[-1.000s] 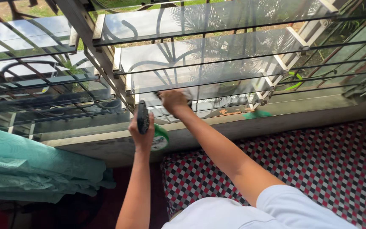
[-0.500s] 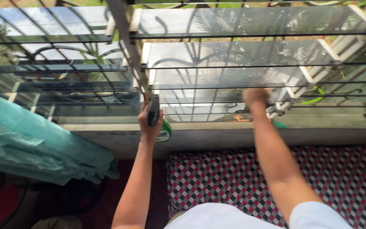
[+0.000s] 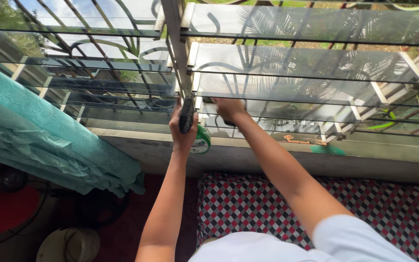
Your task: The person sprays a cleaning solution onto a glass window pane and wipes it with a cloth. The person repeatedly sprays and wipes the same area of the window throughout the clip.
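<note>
At the louvred window, your left hand (image 3: 183,127) is closed around a dark spray bottle (image 3: 188,116), gripping it near the top with its green base showing just below your palm. You hold it upright, close to the metal post (image 3: 176,48) that divides the two banks of glass.

Your right hand (image 3: 228,109) is just beside it, pressed flat-ish against a glass slat (image 3: 287,104) to the right of the post. The fingers are curled over something dark, perhaps a cloth or pad, but most of it is hidden behind the hand, so you cannot tell for certain what it is.

Below your arms runs the concrete sill (image 3: 277,157), and under that a cushion (image 3: 267,204) patterned in red, black and white checks. A teal curtain (image 3: 49,140) hangs bunched at your left. On the sill to the right lie a small orange object (image 3: 302,140) and a green smear (image 3: 327,150), well apart from both hands.
</note>
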